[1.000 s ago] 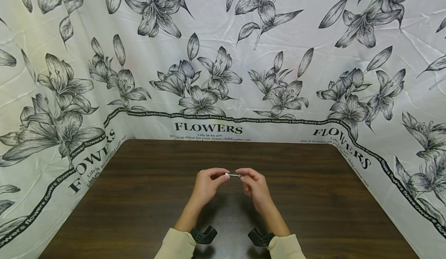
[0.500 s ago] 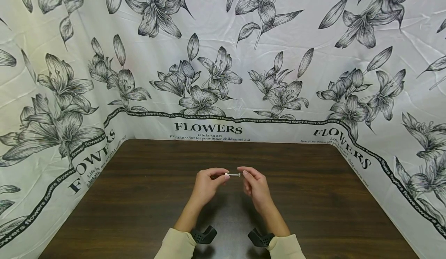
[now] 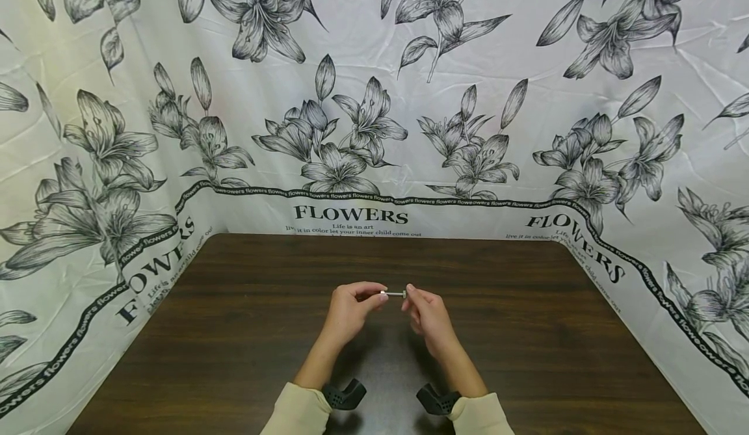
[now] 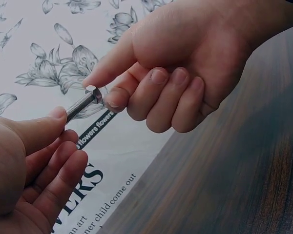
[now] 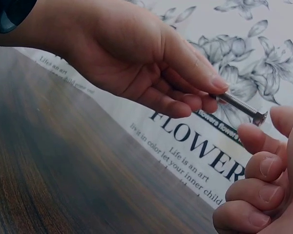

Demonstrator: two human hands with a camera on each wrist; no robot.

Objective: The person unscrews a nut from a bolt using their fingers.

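Note:
A silver threaded bolt (image 3: 394, 294) lies level between the two hands, above the table. My left hand (image 3: 348, 311) pinches its left end between thumb and forefinger; those fingertips hide that end. At the right end is a hexagonal metal piece (image 4: 94, 93); whether it is a nut or the bolt's head, I cannot tell. My right hand (image 3: 430, 318) has its thumb and forefinger about this piece, the thumb at its edge in the left wrist view. The right hand's other fingers are curled toward the palm. In the right wrist view, bare thread (image 5: 239, 103) shows between the hands.
A dark wooden table (image 3: 263, 357) lies under the hands. White cloth with black flower prints (image 3: 351, 129) hangs around its back and sides. Each wrist wears a black device (image 3: 345, 396) just below a pale sleeve (image 3: 298, 412).
The right forefinger, stretched out past the bolt's end half a second ago, has drawn back, and the right thumb has moved up at the hexagonal piece. The left hand keeps its pinch.

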